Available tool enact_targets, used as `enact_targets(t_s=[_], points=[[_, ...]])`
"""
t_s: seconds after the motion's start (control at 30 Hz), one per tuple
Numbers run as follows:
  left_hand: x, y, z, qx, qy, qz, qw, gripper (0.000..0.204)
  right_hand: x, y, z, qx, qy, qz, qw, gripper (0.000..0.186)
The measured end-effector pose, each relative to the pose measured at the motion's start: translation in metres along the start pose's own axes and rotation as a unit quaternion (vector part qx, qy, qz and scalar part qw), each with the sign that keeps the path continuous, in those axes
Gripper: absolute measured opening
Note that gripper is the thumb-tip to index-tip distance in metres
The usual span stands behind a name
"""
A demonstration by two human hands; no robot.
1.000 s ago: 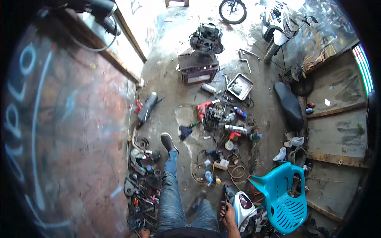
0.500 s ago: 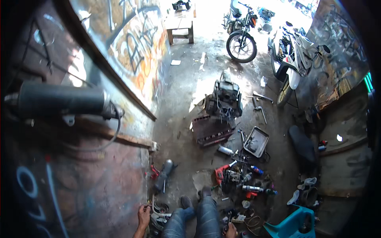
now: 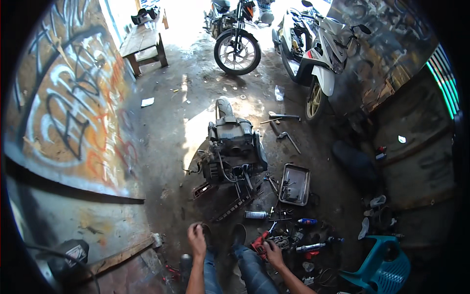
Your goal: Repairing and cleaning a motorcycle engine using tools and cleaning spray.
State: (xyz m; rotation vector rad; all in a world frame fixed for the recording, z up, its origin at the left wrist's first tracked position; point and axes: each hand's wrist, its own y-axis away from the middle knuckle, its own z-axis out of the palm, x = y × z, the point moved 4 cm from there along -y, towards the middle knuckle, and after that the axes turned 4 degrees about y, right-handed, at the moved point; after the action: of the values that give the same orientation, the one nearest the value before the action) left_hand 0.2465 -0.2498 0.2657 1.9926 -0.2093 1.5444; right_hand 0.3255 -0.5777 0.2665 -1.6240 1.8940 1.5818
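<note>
My left hand is raised over my left leg with its fingers curled together. Whatever it may hold is too small to make out. My right hand, fingers also bent inward, overlaps a red power tool beside my right leg. Whether it touches that tool cannot be told. Ahead of my feet stands a scooter engine with a wheel behind it. A dark plastic panel lies against the engine's near side. Close to the panel are a spray can and a metal tray with small parts.
Several tools, cans and parts are scattered right of my legs, with a blue can among them. A teal plastic chair stands at the lower right. Farther off are a hammer, a white scooter, a black motorcycle and a wooden bench.
My view has swung to the left and forward. Both hands have risen from the lower edge: the left from beside metal parts at the wall, the right from among small parts on the floor.
</note>
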Motion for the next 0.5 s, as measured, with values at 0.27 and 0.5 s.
enact_targets(t_s=[0.27, 0.5], points=[[0.008, -0.103, 0.116, -0.061, -0.12, 0.239, 0.962, 0.023, 0.046, -0.124, 0.062, -0.084, -0.041, -0.023, 0.995, 0.044], [0.036, -0.142, 0.137, -0.186, -0.164, 0.289, 0.925, 0.018, 0.047, -0.225, 0.066, -0.206, -0.12, -0.051, 0.97, 0.038]])
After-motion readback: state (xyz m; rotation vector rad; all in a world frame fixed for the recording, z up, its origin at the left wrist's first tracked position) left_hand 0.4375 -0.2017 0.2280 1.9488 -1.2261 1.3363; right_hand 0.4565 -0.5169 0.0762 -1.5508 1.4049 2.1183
